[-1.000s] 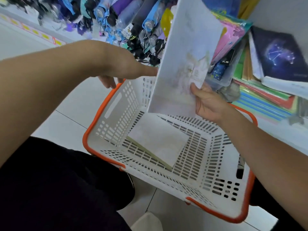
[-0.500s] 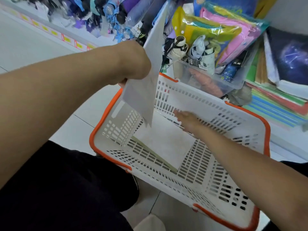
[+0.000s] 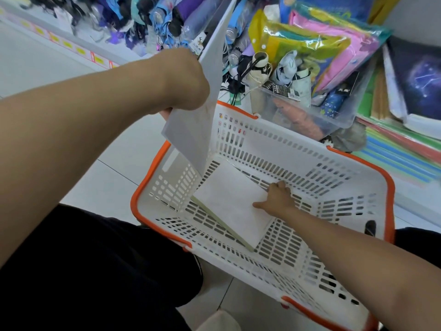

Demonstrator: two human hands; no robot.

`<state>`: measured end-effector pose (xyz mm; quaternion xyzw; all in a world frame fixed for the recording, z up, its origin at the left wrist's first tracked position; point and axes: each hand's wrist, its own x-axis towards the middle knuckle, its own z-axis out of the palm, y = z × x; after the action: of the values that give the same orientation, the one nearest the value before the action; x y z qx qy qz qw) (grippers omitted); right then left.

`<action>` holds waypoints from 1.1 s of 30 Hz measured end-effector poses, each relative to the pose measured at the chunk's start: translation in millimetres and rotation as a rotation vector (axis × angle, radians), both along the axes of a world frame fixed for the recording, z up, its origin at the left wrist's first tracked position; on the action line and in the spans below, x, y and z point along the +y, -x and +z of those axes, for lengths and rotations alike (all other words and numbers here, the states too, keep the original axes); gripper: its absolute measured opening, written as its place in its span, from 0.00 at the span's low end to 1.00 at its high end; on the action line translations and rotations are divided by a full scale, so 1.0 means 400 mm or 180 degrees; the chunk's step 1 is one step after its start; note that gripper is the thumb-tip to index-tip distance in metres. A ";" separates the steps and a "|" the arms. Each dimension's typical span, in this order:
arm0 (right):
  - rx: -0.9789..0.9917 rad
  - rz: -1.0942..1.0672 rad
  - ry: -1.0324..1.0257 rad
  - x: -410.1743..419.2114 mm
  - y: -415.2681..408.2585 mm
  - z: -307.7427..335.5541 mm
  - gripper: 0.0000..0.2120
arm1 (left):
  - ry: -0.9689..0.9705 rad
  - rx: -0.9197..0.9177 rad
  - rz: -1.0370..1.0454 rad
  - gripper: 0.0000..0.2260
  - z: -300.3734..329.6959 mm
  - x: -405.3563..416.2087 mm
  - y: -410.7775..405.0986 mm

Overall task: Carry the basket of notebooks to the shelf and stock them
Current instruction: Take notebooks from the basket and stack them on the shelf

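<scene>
**Right hand lower, now on the last notebook in the basket**

Since half a second ago the right hand [image 3: 276,199] has gone from the basket's far wall down onto the flat notebook; the left hand's notebook is held much as before.

- Notebooks: two. One raised [image 3: 205,111], tilted on edge above the basket's left end. One flat [image 3: 229,206] on the basket floor, toward the left end.
- Basket [image 3: 298,149]: one, white, orange rim, on the floor between the person's knees, just in front of the shelf.
- Hands: two. Left hand [image 3: 183,82] grips the raised notebook from behind, fingers mostly hidden by the cover. Right hand lies on the right edge of the flat notebook, fingers curled at that edge, thumb spread across the cover.
- Shelf [image 3: 405,149]: stacked coloured folders, a dark star-printed notebook, a clear bin of folded umbrellas.
</scene>
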<state>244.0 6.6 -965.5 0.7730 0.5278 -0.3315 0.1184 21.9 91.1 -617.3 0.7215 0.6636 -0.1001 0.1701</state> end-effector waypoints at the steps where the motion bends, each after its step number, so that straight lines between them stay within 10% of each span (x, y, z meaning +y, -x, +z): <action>1: -0.0015 -0.0009 0.0039 0.002 -0.001 0.000 0.44 | -0.0064 -0.0008 -0.0051 0.06 -0.005 0.002 -0.001; 11: 0.0172 -0.0150 0.0418 0.034 -0.033 -0.009 0.26 | -0.0202 -0.0127 0.0036 0.05 -0.024 0.005 0.004; 16: 0.0261 -0.0033 0.0240 0.026 -0.012 0.006 0.55 | -0.0188 -0.0200 0.0090 0.05 -0.028 0.014 0.013; 33: 0.0342 -0.0177 0.0228 0.036 0.040 0.016 0.47 | -0.0158 -0.0254 0.0124 0.06 -0.034 0.013 0.029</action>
<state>227.9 21.0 -959.2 0.7637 0.4996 -0.3943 0.1083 10.3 96.5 -630.9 0.7158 0.6726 -0.0515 0.1804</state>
